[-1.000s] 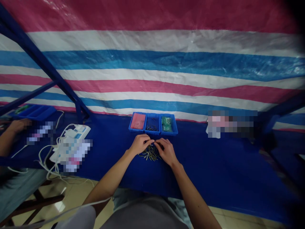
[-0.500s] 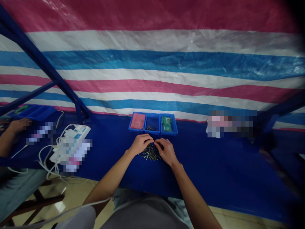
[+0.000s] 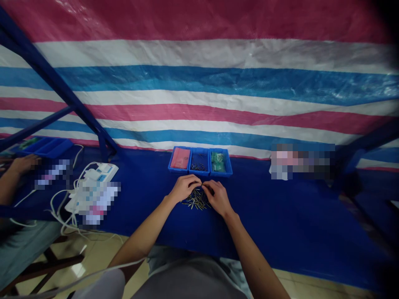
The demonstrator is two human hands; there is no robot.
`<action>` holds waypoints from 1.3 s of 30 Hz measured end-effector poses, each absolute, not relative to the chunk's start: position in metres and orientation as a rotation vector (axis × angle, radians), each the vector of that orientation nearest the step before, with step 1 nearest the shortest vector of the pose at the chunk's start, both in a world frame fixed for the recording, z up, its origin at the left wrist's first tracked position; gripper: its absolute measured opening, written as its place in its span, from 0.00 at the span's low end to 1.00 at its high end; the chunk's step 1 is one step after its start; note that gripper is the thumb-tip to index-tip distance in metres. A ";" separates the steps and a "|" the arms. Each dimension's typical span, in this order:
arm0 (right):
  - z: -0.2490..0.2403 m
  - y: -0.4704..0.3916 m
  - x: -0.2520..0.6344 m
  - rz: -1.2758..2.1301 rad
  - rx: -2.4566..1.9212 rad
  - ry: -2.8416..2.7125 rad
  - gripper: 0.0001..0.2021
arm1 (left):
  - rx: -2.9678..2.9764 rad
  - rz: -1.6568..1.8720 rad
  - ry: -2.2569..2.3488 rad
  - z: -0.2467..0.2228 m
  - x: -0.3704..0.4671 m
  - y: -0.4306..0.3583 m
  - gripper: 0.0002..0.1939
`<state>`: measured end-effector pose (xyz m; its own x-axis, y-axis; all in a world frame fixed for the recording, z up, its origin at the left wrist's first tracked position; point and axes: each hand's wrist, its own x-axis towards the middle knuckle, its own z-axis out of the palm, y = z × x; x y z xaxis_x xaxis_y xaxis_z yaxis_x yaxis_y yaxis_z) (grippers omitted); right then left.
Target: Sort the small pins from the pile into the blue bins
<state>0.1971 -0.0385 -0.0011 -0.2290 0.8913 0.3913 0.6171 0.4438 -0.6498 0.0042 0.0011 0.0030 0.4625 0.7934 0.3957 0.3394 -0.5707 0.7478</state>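
A loose heap of thin metal pins, perhaps screws or nails (image 3: 197, 200), lies on the blue table. Over the far edge of the heap, my left hand (image 3: 186, 187) and my right hand (image 3: 216, 195) almost meet at the fingertips. Both hands are closed in a pinch; what sits between the fingers is too small to make out. Just beyond them stand three joined blue bins: one with a pink packet (image 3: 180, 158), a middle bin (image 3: 199, 170) with some dark metal pieces, and one with green packets (image 3: 218, 161).
White power strips (image 3: 104, 171) with tangled cables lie to the left, beside blurred-out items. Farther left, another person's hand (image 3: 25, 164) rests near a blue tray (image 3: 51, 147). A blurred-out bundle lies at the right. Blue frame bars (image 3: 62, 89) and a striped sheet (image 3: 199, 112) stand behind.
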 end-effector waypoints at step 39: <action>0.002 -0.040 0.198 0.483 -1.256 -1.919 0.12 | 2.177 0.992 1.035 0.002 0.004 0.002 0.15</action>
